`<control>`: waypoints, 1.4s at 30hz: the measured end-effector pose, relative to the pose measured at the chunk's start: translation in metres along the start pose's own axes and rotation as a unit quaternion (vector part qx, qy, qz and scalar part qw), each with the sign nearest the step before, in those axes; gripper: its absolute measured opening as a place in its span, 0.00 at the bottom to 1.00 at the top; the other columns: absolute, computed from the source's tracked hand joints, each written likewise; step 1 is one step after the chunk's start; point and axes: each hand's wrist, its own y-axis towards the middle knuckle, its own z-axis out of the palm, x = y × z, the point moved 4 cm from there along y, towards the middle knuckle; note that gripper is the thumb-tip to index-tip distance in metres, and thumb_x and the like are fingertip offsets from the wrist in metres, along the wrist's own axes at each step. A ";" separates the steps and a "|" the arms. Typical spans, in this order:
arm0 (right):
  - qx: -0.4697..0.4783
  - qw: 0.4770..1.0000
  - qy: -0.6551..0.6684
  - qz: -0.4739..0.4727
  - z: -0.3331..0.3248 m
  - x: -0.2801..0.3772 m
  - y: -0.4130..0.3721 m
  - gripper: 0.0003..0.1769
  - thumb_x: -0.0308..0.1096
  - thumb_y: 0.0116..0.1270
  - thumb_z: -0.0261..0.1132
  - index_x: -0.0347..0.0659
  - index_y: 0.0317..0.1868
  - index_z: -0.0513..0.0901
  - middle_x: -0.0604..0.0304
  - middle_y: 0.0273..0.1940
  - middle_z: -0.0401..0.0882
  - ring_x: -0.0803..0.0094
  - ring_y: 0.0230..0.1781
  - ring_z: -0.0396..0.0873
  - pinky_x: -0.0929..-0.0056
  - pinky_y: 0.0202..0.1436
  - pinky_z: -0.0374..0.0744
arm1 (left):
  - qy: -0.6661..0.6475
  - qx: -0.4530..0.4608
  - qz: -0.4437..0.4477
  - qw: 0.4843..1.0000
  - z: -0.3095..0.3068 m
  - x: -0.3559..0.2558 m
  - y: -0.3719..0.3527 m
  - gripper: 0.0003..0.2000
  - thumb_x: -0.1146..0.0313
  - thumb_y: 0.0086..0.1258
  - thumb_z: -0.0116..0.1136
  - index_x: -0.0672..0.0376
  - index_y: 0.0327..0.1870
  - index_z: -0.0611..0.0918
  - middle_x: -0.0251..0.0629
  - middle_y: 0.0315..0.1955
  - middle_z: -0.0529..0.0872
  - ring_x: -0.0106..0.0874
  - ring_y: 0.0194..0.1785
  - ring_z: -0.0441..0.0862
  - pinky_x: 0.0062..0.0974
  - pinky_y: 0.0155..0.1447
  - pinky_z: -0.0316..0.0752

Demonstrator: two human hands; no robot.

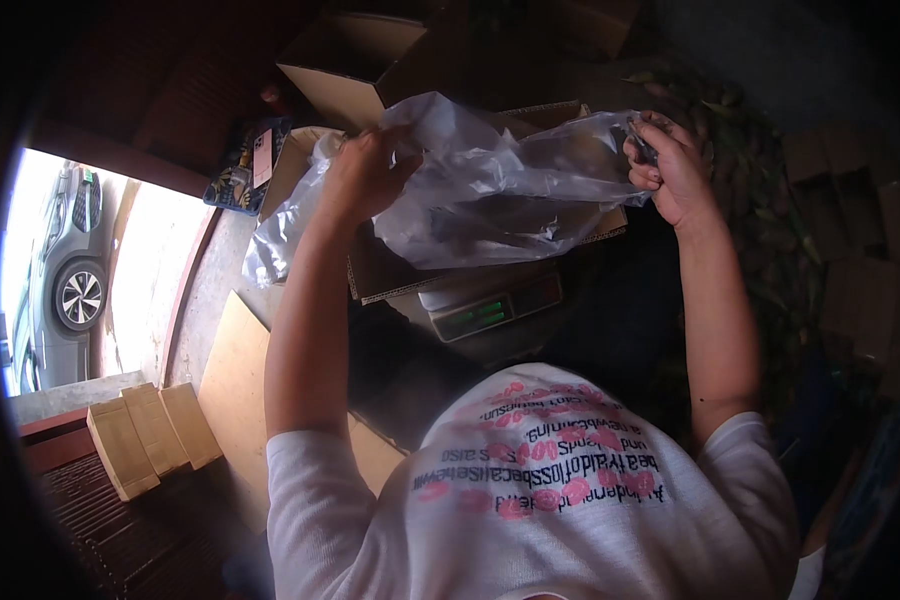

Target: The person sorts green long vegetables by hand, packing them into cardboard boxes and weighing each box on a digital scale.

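Note:
A clear plastic bag (490, 190) is stretched between my two hands, above an open cardboard box (395, 283). My left hand (370, 175) grips the bag's left part, fingers bent into the film. At the other end, my right hand (668, 165) is closed around a bunched edge of it. Loose film hangs past my left hand at the box's left side. Below the box, a digital scale (485, 312) shows a lit green display whose digits I cannot read. The film covers most of the box's inside.
Another open carton (355, 60) stands behind. A phone (262, 158) lies on a patterned item at the left. Flat cardboard (232, 370) and several small folded cartons (155, 440) are lower left. A dim heap of produce (755, 190) lies right. Outside is a parked car (65, 280).

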 end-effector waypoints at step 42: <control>-0.068 0.926 -0.370 0.008 -0.065 -0.091 0.141 0.09 0.28 0.59 0.59 0.39 0.41 0.79 0.59 0.30 0.78 0.75 0.27 0.73 0.73 0.26 0.69 | -0.199 0.304 -0.131 0.923 0.123 0.012 -0.006 0.24 0.52 0.51 0.71 0.58 0.46 0.83 0.46 0.41 0.85 0.37 0.45 0.83 0.30 0.53 0.75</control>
